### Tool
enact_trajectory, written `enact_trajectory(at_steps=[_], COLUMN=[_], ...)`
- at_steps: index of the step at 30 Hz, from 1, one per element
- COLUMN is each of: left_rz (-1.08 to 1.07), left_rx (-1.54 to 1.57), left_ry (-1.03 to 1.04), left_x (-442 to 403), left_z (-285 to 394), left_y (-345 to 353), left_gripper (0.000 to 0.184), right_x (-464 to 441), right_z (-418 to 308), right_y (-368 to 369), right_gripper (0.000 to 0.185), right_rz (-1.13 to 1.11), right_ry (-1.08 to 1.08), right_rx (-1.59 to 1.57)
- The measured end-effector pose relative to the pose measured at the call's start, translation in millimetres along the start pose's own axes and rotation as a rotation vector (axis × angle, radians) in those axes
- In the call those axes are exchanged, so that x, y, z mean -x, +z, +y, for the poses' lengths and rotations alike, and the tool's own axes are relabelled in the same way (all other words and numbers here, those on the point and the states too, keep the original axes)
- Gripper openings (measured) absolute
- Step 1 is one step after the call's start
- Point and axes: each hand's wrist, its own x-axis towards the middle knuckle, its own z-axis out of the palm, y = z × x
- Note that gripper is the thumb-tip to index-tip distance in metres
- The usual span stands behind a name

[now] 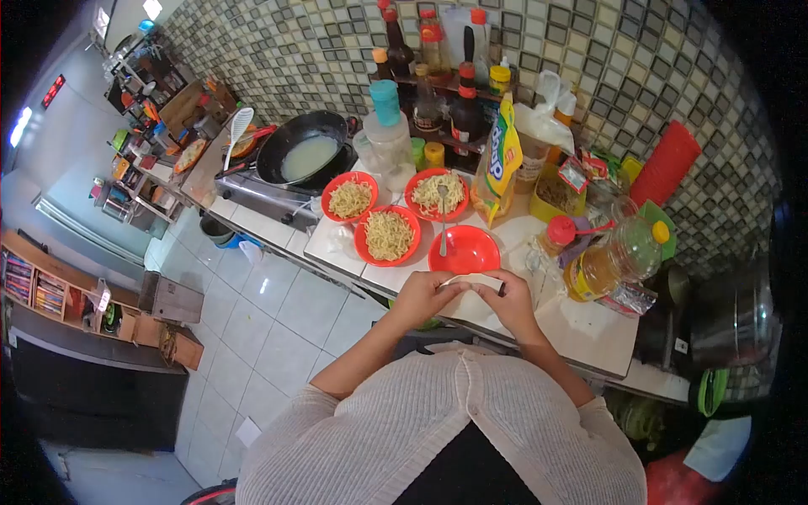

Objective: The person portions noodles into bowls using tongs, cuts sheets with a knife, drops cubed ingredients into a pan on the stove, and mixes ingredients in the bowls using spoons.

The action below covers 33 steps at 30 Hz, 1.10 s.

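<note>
My left hand (422, 296) and my right hand (507, 299) meet at the counter's front edge. Both are closed, thumbs facing each other, pinching a thin pale piece (471, 278) whose kind I cannot make out. Just beyond my fingers sits a red bowl (480, 252) with no noodles in it. Noodles fill three other red bowls: one at the near left (388, 236), one at the far left (349, 198) and one at the back (438, 194). A metal utensil (443, 223) rests its head on the back bowl's noodles, its handle reaching over the noodle-free bowl.
On the stove at left, a black wok (305, 150) holds cloudy liquid. A yellow pouch (499, 164) stands behind the bowls. To the right are an oil bottle (610, 263) and a red-lidded jar (558, 234). Sauce bottles (466, 114) line the tiled wall.
</note>
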Motion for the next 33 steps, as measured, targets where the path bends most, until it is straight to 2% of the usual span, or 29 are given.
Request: enact_trajectory(at_steps=[3,6,8,10,13,14,15,17,18,20,22,24,25,27,28,29,31,32,33], left_rz=[0.116,0.211,0.265,0.26,0.378,0.437,0.42,0.473,0.438,0.479,0.486,0.538,0.531,0.614,0.592,0.582,0.594,0.579,0.569], left_rx=[0.087,0.069,0.044,0.156,0.195,0.244,0.247,0.528,0.531,0.9,0.947,1.003,1.002,0.949,0.915,0.917,0.796,0.731,0.734], left_ry=[0.068,0.049,0.014,-0.092,-0.182,-0.238,-0.234,-0.462,-0.454,-0.435,-0.452,-0.492,-0.498,-0.514,-0.497,-0.497,-0.474,-0.501,-0.495], left_x=[4.4,17.8,32.0,49.4,74.7,80.7,86.6,93.0,95.2,98.2,95.3,91.6,89.4,83.2,79.3,74.2,62.6,57.5,52.9], left_z=[-7.2,-9.5,-18.4,-32.8,-55.4,-61.8,-68.0,-74.2,-84.3,-113.3,-132.5,-156.8,-168.9,-193.3,-212.0,-225.0,-244.0,-250.4,-256.6], left_y=[-1.6,-11.0,-17.3,-25.4,-40.0,-46.4,-53.8,-72.3,-77.7,-85.5,-97.3,-114.5,-125.5,-149.1,-159.3,-168.1,-184.1,-192.1,-200.1], left_gripper=[0.024,0.025,0.026,0.027,0.029,0.028,0.028,0.029,0.029,0.032,0.034,0.035,0.035,0.036,0.039,0.039,0.039,0.036,0.036], right_x=[-10.4,-15.3,-16.6,-16.0,-8.4,-6.7,-4.4,1.4,4.8,18.6,35.7,48.5,49.3,53.1,50.4,47.5,39.4,35.0,36.8], right_z=[7.2,-8.1,-5.4,-3.2,-37.3,-38.3,-33.8,-19.4,-17.1,6.2,25.0,39.7,46.1,61.6,74.5,73.1,69.6,67.9,64.3], right_y=[10.1,28.9,47.4,68.8,89.6,92.5,95.2,96.0,85.0,69.1,59.3,56.1,58.4,65.2,67.8,70.3,75.2,76.2,76.9], right_gripper=[0.014,0.012,0.012,0.019,0.027,0.034,0.034,0.032,0.027,0.022,0.017,0.023,0.023,0.033,0.05,0.05,0.061,0.073,0.073], right_rz=[-0.144,-0.19,-0.227,-0.256,-0.35,-0.457,-0.443,-0.326,-0.329,-0.191,-0.072,0.17,0.172,0.437,0.483,0.488,0.47,0.463,0.473], right_ry=[-0.082,-0.178,-0.239,-0.352,-0.232,-0.092,-0.082,-0.253,-0.271,-0.266,-0.274,-0.237,-0.228,-0.168,-0.153,-0.148,0.013,0.144,0.144], right_rx=[-0.107,-0.076,-0.051,0.003,0.095,0.074,0.077,0.008,0.171,0.269,0.362,0.512,0.513,0.621,0.632,0.637,0.488,0.437,0.441])
